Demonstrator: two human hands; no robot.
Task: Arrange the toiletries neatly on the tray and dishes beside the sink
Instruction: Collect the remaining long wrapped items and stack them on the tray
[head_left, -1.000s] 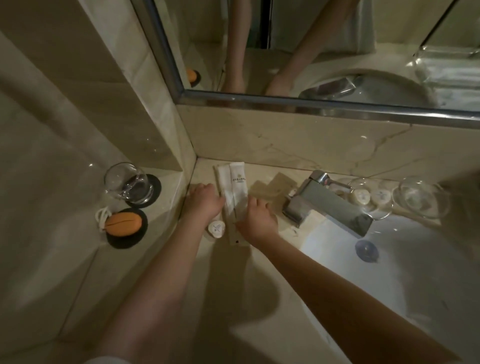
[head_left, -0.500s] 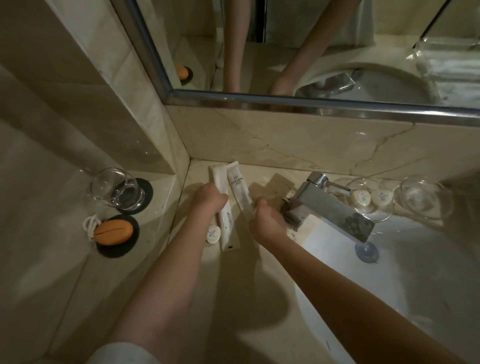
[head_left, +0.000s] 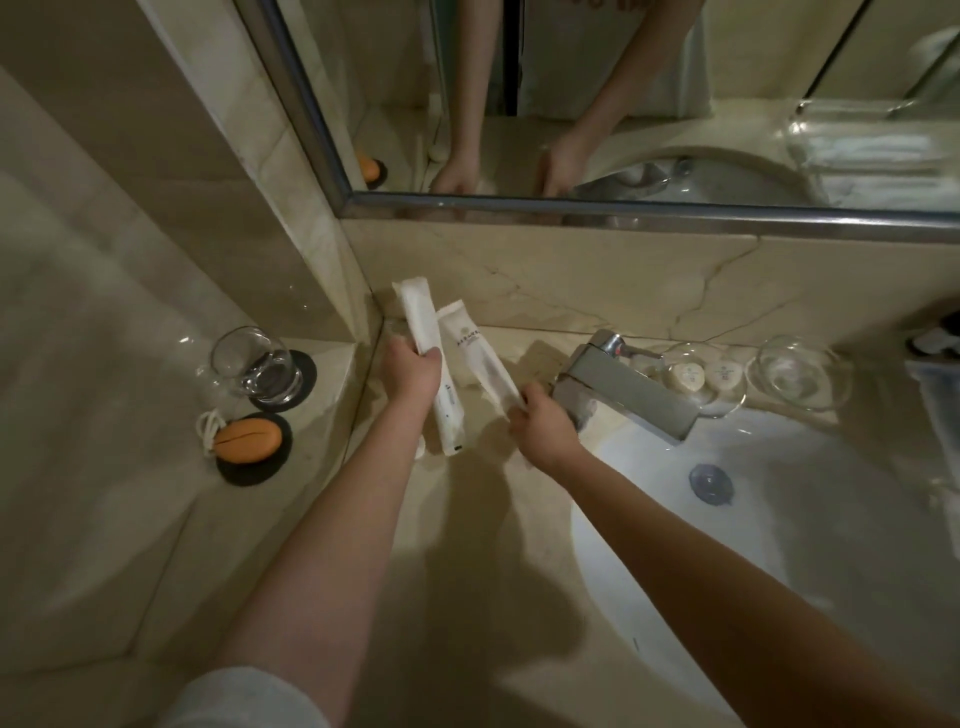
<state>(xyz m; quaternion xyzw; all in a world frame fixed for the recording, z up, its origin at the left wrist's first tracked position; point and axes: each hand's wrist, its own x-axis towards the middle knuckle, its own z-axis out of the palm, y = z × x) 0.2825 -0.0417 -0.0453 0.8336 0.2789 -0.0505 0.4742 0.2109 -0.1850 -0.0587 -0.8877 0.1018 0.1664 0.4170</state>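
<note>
In the corner of the counter, left of the tap (head_left: 631, 387), the left hand (head_left: 410, 371) closes its fingers around a long white packet (head_left: 420, 317), with the thumb pressed on its front; the packet points up toward the wall. The right hand (head_left: 543, 423) pinches the lower end of a second white packet (head_left: 480, 358) between thumb and fingertips, and this one leans beside the first. Under them a third packet (head_left: 449, 421) lies flat on the counter. Behind the tap, a glass dish (head_left: 727, 402) holds two round soaps (head_left: 685, 375), and an empty glass dish (head_left: 802, 376) stands just beside it. On the left ledge stand a glass (head_left: 254, 364) and an orange soap (head_left: 248, 441) on dark coasters.
</note>
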